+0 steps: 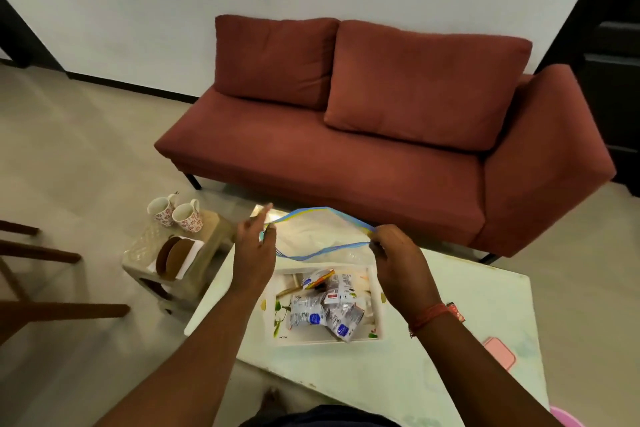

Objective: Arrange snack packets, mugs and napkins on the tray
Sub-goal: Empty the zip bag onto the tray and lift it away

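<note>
A zip bag (pixel 322 236), mouth stretched 9-to-3 o'clock, is pinched by the left hand (pixel 254 253) and right hand (pixel 398 260) above packets (pixel 323 308) heaped in the tray (pixel 375 305).

Sofa (pixel 346 163) rust red. Mugs (pixel 175 213) white, red floral print. Clear bag (pixel 318 236) with blue-yellow rim; packets (pixel 325 308) silver, blue dots.

Both hands hold a clear zip bag (pixel 322 236) open just above the white tray (pixel 375 305): the left hand (pixel 254 253) grips one end of its blue rim, the right hand (pixel 398 260) pinches the other. Snack packets (pixel 323 308) lie heaped in the tray. Left of the tray, two floral mugs (pixel 176 213) and brown coasters (pixel 173 256) sit on a stool (pixel 138 250).
</note>
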The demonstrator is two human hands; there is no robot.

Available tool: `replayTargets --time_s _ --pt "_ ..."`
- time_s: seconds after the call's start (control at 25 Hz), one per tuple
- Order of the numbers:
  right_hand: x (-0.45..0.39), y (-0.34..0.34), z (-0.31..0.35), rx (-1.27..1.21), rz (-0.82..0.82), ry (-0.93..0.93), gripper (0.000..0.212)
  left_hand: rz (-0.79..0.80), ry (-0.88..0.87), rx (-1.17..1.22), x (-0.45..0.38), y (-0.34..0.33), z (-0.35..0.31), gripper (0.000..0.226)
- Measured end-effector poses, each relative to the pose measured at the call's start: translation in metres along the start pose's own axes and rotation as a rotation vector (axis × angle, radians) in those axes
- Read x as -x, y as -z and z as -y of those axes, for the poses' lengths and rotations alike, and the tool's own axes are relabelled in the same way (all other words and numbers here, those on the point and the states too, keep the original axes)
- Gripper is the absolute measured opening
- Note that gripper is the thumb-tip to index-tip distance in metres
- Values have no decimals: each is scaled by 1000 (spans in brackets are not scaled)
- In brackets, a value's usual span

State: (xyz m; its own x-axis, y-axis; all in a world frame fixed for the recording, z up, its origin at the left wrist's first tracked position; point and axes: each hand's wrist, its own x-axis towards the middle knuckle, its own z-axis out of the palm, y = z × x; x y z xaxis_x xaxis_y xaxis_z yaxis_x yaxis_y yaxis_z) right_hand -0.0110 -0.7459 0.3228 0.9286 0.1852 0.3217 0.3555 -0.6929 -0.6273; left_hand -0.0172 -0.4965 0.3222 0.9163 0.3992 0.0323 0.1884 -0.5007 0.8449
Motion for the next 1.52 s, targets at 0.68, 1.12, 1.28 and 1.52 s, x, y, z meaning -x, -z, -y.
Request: replayTargets --time_s 0.68,1.12,1.28,1.52 --pt "-17 77 34 -155 -139 -326 28 305 -284 148 -66 35 -34 20" --pt "-58 100 56 -1020 -643 -405 36 737 -35 636 -75 30 -80 23" --pt "-48 79 54 -1114 -332 -545 40 575 43 655 -73 15 -84 12" --pt "-37 68 44 -859 -359 -641 18 414 -40 610 -72 16 -86 6"
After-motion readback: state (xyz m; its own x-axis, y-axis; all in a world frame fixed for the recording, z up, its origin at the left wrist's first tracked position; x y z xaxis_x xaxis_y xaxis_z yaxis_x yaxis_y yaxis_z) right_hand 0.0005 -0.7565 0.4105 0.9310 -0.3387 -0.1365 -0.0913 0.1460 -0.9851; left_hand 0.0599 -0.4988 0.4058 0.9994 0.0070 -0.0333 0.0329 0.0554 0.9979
